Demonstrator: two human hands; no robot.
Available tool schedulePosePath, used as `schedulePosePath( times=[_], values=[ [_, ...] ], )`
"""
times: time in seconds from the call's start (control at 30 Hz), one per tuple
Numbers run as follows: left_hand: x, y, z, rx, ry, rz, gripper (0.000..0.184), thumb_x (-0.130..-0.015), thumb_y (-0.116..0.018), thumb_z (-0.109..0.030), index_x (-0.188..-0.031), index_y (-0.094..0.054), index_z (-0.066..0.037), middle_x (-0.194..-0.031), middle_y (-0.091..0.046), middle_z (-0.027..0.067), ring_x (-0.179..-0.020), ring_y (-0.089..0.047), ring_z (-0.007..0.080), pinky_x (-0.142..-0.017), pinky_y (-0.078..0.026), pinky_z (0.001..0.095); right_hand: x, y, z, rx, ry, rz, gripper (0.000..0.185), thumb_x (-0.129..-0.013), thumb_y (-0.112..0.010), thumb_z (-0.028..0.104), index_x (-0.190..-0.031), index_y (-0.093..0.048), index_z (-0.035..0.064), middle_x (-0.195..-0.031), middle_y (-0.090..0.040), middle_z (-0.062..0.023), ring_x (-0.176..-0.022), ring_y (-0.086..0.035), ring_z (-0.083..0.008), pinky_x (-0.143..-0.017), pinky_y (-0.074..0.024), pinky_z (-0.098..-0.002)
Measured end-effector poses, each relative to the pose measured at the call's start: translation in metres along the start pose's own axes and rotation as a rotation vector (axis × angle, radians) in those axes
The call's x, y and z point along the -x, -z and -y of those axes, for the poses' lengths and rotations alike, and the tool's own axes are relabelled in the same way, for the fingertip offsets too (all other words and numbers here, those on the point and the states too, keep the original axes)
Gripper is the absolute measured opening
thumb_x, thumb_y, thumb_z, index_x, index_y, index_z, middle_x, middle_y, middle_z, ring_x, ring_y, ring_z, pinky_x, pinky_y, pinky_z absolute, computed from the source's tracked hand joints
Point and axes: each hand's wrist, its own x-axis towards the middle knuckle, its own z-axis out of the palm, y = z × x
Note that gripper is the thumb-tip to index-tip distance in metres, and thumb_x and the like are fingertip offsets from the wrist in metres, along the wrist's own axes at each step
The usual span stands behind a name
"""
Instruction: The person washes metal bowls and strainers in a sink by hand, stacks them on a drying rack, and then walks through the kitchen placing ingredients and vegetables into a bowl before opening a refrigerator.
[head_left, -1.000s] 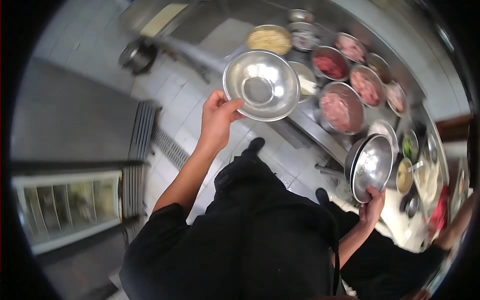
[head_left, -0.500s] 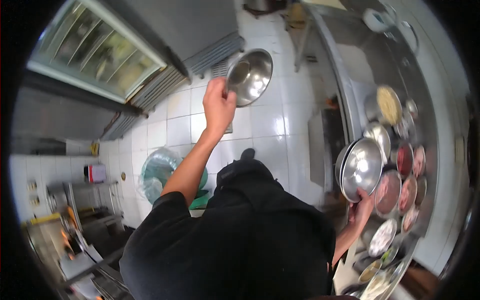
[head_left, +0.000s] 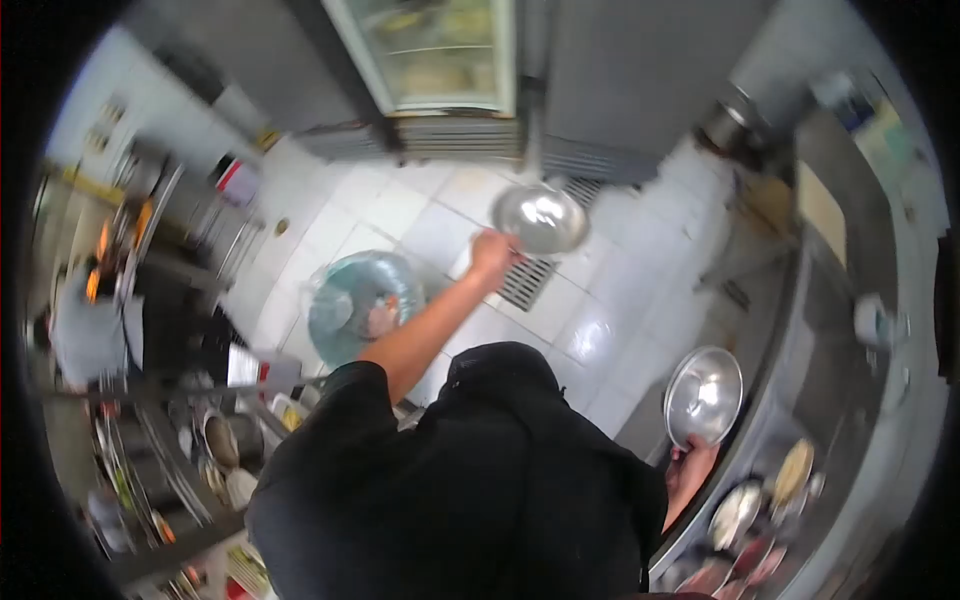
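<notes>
1. We see the view swing round. The fridge with the glass door (head_left: 440, 104) is now near the top middle, and a moment ago it is up in the left corner. The food bowls (head_left: 735, 515) slip down to the bottom right.
2. For the work, this means we are turned more away from the food. The shiny bowls come round with us, and both hands keep hold of them.
3. Our left hand (head_left: 492, 258) pinches the edge of one shiny bowl (head_left: 540, 220). This bowl is up in the air, out in front of us, with the floor (head_left: 420, 240) and the drain grate (head_left: 527, 285) below it.
4. Our right hand (head_left: 695, 458) grips the low edge of a bowl stack (head_left: 705, 398). It is held up just beside the metal tabletop (head_left: 825, 390). We see two rims, but we cannot count the bowls for sure.
5. All these bowls are round, silver and smooth, with bright white spots of light. The left one is a bit blurry, and we see no food in it. The top one on the right looks bare inside too.
6. A green bin (head_left: 325, 335) with a clear bag stands on the floor near our left arm.
</notes>
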Motion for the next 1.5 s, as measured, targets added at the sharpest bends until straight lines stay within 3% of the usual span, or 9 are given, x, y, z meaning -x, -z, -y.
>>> schedulePosePath(
  times=[0.13, 0.37, 0.57, 0.73, 0.87, 0.97, 1.13, 1.27, 1.5],
  values=[
    [0.030, 0.047, 0.015, -0.038, 0.019, -0.198, 0.023, -0.066, -0.058, 0.003, -0.069, -0.038, -0.005, -0.059, -0.048, 0.0087, -0.044, -0.052, 0.0180, -0.039, -0.046, 0.0298, -0.040, -0.058, 0.000, 0.079, -0.098, 0.131, 0.047, -0.071, -0.046, 0.000, -0.117, -0.040, 0.0046, -0.086, -0.052, -0.0094, -0.047, -0.043, -0.0117, -0.037, -0.0345, -0.0202],
    [0.123, 0.135, 0.020, -0.164, -0.184, -0.654, 0.020, -0.064, -0.060, 0.000, -0.066, -0.040, -0.003, -0.060, -0.050, 0.0075, -0.050, -0.057, 0.0180, -0.042, -0.048, 0.0304, -0.085, -0.180, -0.004, 0.351, -0.108, 0.661, 0.040, -0.071, -0.047, -0.001, -0.109, -0.039, 0.0018, -0.078, -0.049, -0.0107, -0.046, -0.041, -0.0131, -0.036, -0.0322, -0.0226],
    [0.241, 0.195, 0.029, -0.463, -0.197, -0.930, 0.018, -0.064, -0.062, -0.005, -0.069, -0.045, -0.001, -0.060, -0.053, 0.0083, -0.052, -0.057, 0.0157, -0.044, -0.047, 0.0305, -0.009, -0.246, -0.017, 0.526, -0.020, 1.167, 0.043, -0.068, -0.047, -0.002, -0.109, -0.038, 0.0032, -0.079, -0.049, -0.0093, -0.047, -0.042, -0.0119, -0.036, -0.0310, -0.0224],
    [0.327, 0.242, 0.045, -0.815, 0.003, -1.002, 0.020, -0.061, -0.057, -0.014, -0.076, -0.056, -0.001, -0.074, -0.060, 0.0178, -0.078, -0.057, 0.0365, -0.071, -0.045, 0.0407, 0.081, -0.259, -0.040, 0.684, -0.005, 1.454, 0.040, -0.068, -0.048, 0.000, -0.107, -0.038, 0.0045, -0.081, -0.050, -0.0093, -0.049, -0.045, -0.0114, -0.033, -0.0324, -0.0217],
    [0.379, 0.282, 0.086, -0.857, 0.376, -0.950, 0.020, -0.064, -0.054, -0.014, -0.077, -0.060, 0.000, -0.075, -0.061, 0.0195, -0.075, -0.060, 0.0343, -0.069, -0.047, 0.0402, 0.127, -0.256, -0.060, 0.827, -0.061, 1.731, 0.043, -0.067, -0.049, 0.001, -0.109, -0.039, 0.0046, -0.080, -0.051, -0.0087, -0.051, -0.047, -0.0128, -0.032, -0.0331, -0.0227],
    [0.415, 0.312, 0.116, -0.598, 0.536, -1.070, 0.020, -0.066, -0.053, -0.010, -0.076, -0.061, 0.005, -0.072, -0.062, 0.0196, -0.057, -0.063, 0.0285, -0.053, -0.052, 0.0363, 0.175, -0.252, -0.076, 1.101, -0.004, 1.882, 0.046, -0.066, -0.049, 0.000, -0.111, -0.039, 0.0056, -0.077, -0.051, -0.0080, -0.049, -0.047, -0.0128, -0.032, -0.0328, -0.0230],
    [0.479, 0.344, 0.180, -0.015, 0.675, -1.275, 0.025, -0.068, -0.057, -0.016, -0.077, -0.061, 0.007, -0.074, -0.064, 0.0166, -0.058, -0.064, 0.0242, -0.057, -0.053, 0.0310, 0.268, -0.229, -0.120, 1.382, -0.201, 2.163, 0.050, -0.066, -0.049, 0.000, -0.115, -0.038, 0.0066, -0.077, -0.052, -0.0084, -0.046, -0.045, -0.0122, -0.032, -0.0303, -0.0234],
    [0.511, 0.381, 0.265, 0.347, 0.670, -1.712, 0.018, -0.067, -0.055, -0.007, -0.074, -0.060, 0.009, -0.073, -0.062, 0.0191, -0.052, -0.063, 0.0251, -0.044, -0.053, 0.0318, 0.347, -0.196, -0.155, 1.532, -0.314, 2.328, 0.050, -0.069, -0.049, 0.001, -0.117, -0.038, 0.0076, -0.076, -0.052, -0.0074, -0.046, -0.044, -0.0125, -0.033, -0.0310, -0.0242],
    [0.583, 0.411, 0.252, 0.700, 0.379, -2.140, 0.022, -0.066, -0.050, -0.003, -0.081, -0.056, 0.012, -0.082, -0.060, 0.0237, -0.063, -0.063, 0.0318, -0.048, -0.054, 0.0361, 0.429, -0.161, -0.191, 1.505, -0.436, 2.468, 0.041, -0.072, -0.049, 0.003, -0.112, -0.039, 0.0065, -0.071, -0.051, -0.0073, -0.045, -0.045, -0.0140, -0.035, -0.0338, -0.0253]
  ],
)
